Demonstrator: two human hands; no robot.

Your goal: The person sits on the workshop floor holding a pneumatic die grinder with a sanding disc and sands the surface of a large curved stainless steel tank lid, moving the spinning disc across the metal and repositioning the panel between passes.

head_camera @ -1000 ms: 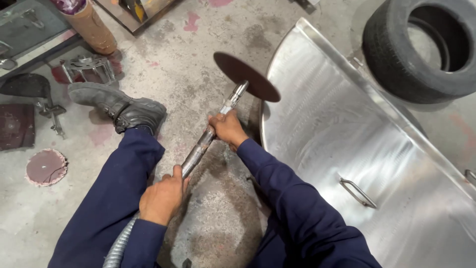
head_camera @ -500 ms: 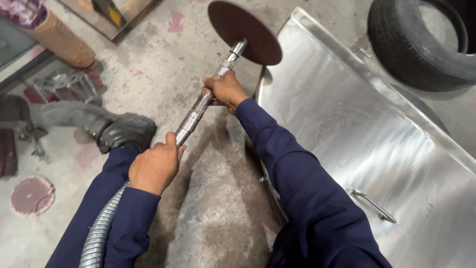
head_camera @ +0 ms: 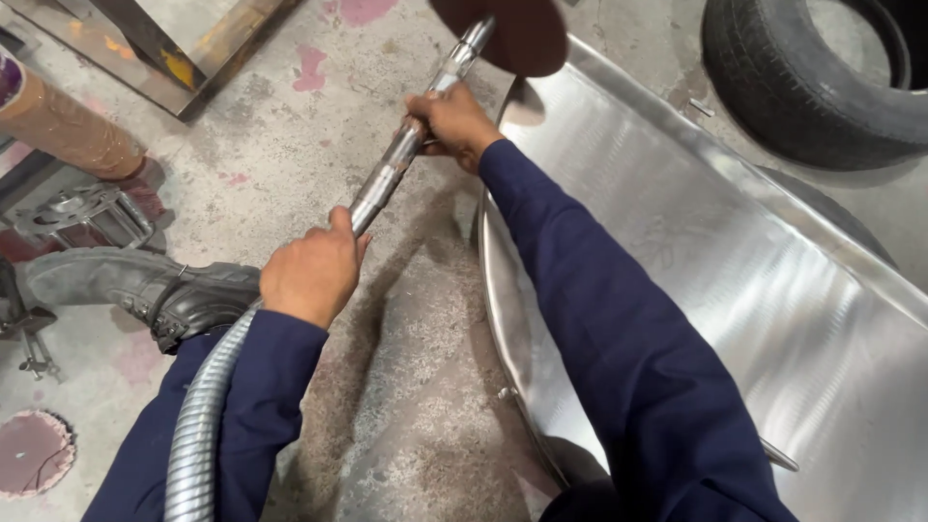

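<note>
Steel hose, corrugated: runs up beside the left sleeve into the rear of the tool; nearest item in view.
Left hand: fingers clenched around the rear of the tool shaft, thumb on top.
Tool shaft, long bare metal: held on a diagonal, low-left to upper-right, above the concrete floor.
Right hand: fingers wrapped tight around the forward part of the shaft, just behind the head.
Disc, dark maroon, round: mounted at the shaft tip, over the upper edge of the sheet; contact with the metal cannot be told.
Sheet, curved stainless: lies at right, brushed grain over most of the face, 1 small handle near the lower rim.
Progress (judgement): surface looks evenly brushed across the middle; the work now appears to sit at the far top edge, so late stage, rim left.
Surroundings: black boot at left, worn pink disc on floor, tyre far right.
</note>
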